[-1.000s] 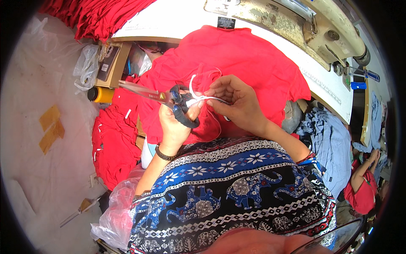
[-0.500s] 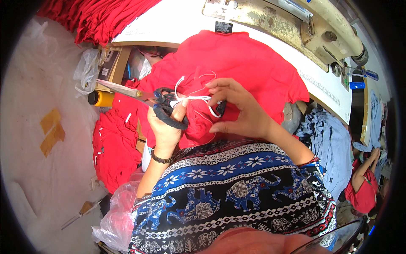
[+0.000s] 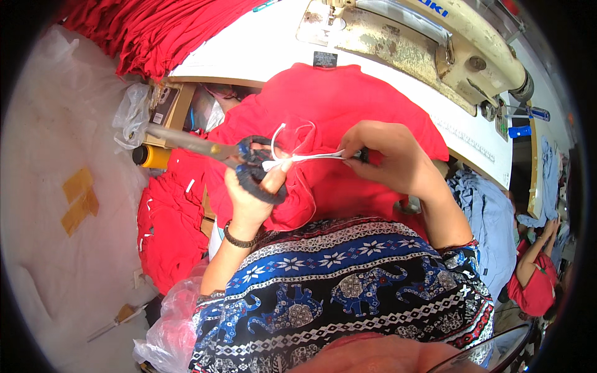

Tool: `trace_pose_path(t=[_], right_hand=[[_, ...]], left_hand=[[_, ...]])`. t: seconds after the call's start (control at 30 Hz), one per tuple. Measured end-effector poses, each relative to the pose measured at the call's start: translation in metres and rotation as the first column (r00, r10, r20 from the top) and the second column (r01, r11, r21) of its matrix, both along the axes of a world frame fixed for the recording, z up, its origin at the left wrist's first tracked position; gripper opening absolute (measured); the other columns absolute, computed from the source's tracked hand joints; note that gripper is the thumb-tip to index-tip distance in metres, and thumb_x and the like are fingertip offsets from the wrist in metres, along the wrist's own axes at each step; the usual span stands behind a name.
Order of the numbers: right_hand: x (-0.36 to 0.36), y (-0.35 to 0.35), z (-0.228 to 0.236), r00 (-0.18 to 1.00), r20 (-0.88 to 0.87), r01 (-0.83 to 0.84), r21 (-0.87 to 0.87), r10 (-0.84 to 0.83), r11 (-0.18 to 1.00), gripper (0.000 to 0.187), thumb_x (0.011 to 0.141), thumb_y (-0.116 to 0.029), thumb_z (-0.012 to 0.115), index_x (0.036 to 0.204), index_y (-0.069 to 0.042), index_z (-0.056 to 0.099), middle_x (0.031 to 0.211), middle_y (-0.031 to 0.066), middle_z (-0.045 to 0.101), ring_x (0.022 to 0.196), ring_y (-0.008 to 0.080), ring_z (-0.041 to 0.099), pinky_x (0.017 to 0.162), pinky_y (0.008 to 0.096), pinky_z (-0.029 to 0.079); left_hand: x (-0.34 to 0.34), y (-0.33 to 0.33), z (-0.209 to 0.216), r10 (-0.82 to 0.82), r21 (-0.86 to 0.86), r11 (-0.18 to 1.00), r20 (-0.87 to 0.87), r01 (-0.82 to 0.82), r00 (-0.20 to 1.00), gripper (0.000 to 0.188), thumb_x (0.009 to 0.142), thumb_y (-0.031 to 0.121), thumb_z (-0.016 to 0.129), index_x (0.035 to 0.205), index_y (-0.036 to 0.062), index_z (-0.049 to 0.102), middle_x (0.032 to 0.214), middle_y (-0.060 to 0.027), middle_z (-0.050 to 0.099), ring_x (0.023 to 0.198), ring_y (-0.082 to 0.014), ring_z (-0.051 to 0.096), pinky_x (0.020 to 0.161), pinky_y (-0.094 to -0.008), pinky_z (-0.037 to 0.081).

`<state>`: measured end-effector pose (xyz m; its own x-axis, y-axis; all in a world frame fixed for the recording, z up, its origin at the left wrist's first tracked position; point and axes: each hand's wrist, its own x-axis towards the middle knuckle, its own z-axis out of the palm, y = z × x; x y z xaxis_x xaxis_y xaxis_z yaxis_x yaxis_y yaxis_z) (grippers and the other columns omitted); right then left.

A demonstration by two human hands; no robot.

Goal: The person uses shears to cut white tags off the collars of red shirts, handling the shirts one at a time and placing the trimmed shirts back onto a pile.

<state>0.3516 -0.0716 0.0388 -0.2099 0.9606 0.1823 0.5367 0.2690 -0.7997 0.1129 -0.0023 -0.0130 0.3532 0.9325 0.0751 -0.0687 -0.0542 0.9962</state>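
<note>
A red garment (image 3: 373,96) lies across my lap and up onto the white table, with a black label at its top edge. My left hand (image 3: 247,202) has large scissors (image 3: 193,143) with dark wrapped handles looped on its fingers, blades toward the left. Its thumb also presses the gathered red cloth where a white cord (image 3: 316,156) comes out. Drawn taut, the cord runs to my right hand (image 3: 398,155), whose fingertips pinch it; something small and dark shows beside them. A loop of cord curls above the left thumb.
A sewing machine (image 3: 404,43) stands on the white table (image 3: 230,59). Red cloth (image 3: 149,37) is heaped at far left, more red cloth (image 3: 168,230) below. A yellow container (image 3: 152,156) stands left. Blue cloth (image 3: 488,217) hangs right. A co-worker in red (image 3: 533,283) sits at far right.
My right hand has closed on the white cord and drawn it right, pulling the loops straight. The scissors in my left hand have shifted slightly right and down.
</note>
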Motion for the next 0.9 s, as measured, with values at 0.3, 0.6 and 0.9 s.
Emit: trace_pose_path(t=[0.3, 0.6, 0.9], right_hand=[[-0.045, 0.028, -0.030, 0.997, 0.080, 0.008, 0.192, -0.024, 0.981, 0.058, 0.069, -0.035, 0.079, 0.117, -0.010, 0.056, 0.107, 0.0057, 0.061, 0.100, 0.0254, 0.056, 0.094, 0.0401, 0.036], [-0.046, 0.029, -0.041, 0.997, 0.027, 0.076, 0.055, -0.077, 0.996, 0.030, 0.074, -0.023, 0.075, 0.098, -0.008, 0.065, 0.086, 0.0036, 0.065, 0.085, 0.0205, 0.058, 0.085, 0.0358, 0.039], [-0.042, 0.032, -0.044, 0.991, -0.113, 0.071, -0.032, -0.075, 0.997, 0.013, 0.081, -0.014, 0.071, 0.086, -0.003, 0.065, 0.075, 0.0056, 0.062, 0.066, 0.0163, 0.054, 0.063, 0.0295, 0.042]], left_hand=[[0.015, 0.001, -0.018, -0.055, 0.004, 0.998, -0.003, 0.055, 0.999, 0.037, 0.075, 0.000, 0.075, 0.103, 0.0025, 0.052, 0.092, -0.0033, 0.063, 0.082, -0.0093, 0.060, 0.072, -0.0241, 0.049], [0.015, 0.001, -0.018, -0.016, -0.026, 1.000, 0.017, 0.017, 1.000, 0.034, 0.075, 0.002, 0.077, 0.099, 0.0039, 0.053, 0.083, 0.0011, 0.059, 0.076, -0.0066, 0.056, 0.067, -0.0218, 0.045], [0.017, 0.007, -0.014, 0.036, -0.113, 0.993, 0.112, -0.024, 0.993, 0.030, 0.077, 0.000, 0.075, 0.097, 0.0057, 0.053, 0.078, 0.0043, 0.055, 0.068, -0.0034, 0.050, 0.059, -0.0195, 0.040]])
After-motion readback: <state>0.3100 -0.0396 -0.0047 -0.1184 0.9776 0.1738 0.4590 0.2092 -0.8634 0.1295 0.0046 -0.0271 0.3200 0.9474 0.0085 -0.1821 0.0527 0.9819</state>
